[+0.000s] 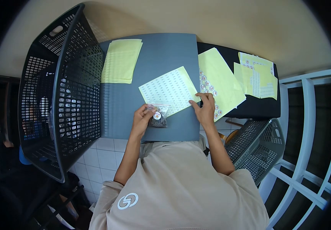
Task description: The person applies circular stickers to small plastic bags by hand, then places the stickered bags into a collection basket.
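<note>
Between the thumb and fingers of my left hand (141, 117) is the top of a small clear zip bag (161, 124). Dark contents that I cannot make out fill its lower part, and a round white sticker (157, 115) with an orange-red print shows on its front. The bag overlaps the near edge of a label sheet (167, 87), which has rows of small printed labels on a pale yellow backing and lies tilted on the grey table. My right hand (205, 107) has its thumb and index finger closed about the sheet's right corner.
Plain yellow sheets (120, 63) lie at the grey table's (165, 50) far left. A large black crate (79, 76) stands along its left side. On the black side table (257, 109) are yellow sheets with round stickers (223, 76) and more label sheets (260, 78). Another crate (255, 145) sits lower right.
</note>
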### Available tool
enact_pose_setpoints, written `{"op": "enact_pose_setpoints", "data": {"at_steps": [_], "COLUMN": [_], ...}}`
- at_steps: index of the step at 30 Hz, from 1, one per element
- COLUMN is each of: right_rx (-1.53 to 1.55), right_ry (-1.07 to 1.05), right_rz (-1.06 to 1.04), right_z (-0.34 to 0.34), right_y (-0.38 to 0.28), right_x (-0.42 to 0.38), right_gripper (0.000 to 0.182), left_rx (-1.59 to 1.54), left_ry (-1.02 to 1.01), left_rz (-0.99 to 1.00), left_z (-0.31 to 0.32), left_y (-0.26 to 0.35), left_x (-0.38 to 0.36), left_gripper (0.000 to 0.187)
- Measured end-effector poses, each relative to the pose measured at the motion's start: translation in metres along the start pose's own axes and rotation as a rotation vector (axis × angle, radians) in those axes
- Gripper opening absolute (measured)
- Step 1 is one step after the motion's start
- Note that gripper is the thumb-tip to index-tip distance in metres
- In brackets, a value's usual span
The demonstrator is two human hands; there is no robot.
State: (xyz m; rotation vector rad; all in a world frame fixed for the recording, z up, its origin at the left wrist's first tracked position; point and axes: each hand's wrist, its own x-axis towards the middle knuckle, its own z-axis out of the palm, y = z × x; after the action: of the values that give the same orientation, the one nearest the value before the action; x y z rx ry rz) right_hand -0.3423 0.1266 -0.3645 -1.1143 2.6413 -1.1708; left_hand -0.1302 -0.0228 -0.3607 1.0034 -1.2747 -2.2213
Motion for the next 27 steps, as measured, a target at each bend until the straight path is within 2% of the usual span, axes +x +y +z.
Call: {"op": "enact_pose_setpoints", "data": {"at_steps": [6,11,13,16,22,27], "right_rx": [0.163,0.343,0.356,0.472,0.53,0.494], "right_ry": [0.064,0.095,0.112,0.092,0.016,0.1], "right_rz": [0.178,0.29,0.455,0.545,0.605,0.583], "right_z": [-0.005,0.007,0.009,0.022,0.022,0.02], "right_y": [0.029,0.039,0.036,0.05,0.032,0.023], "right_x": [0.008,0.002,0.001,-0.001,-0.002,0.0], "right_gripper": [0.032,0.03,0.031,0.031,0.028,0.025], "left_rx": [0.063,0.097,0.086,0.099,0.123,0.135], "left_ry": [-0.181,-0.204,-0.185,-0.156,-0.11,-0.112], "left_rz": [-0.054,-0.06,-0.057,-0.061,-0.034,-0.032], "left_z": [0.034,0.05,0.048,0.044,0.035,0.033], "left_y": [-0.009,-0.011,-0.011,-0.011,-0.008,-0.011], "left_x": [0.016,0.019,0.019,0.016,0.009,0.008], "left_gripper": [0.019,0.018,0.017,0.016,0.015,0.014]}}
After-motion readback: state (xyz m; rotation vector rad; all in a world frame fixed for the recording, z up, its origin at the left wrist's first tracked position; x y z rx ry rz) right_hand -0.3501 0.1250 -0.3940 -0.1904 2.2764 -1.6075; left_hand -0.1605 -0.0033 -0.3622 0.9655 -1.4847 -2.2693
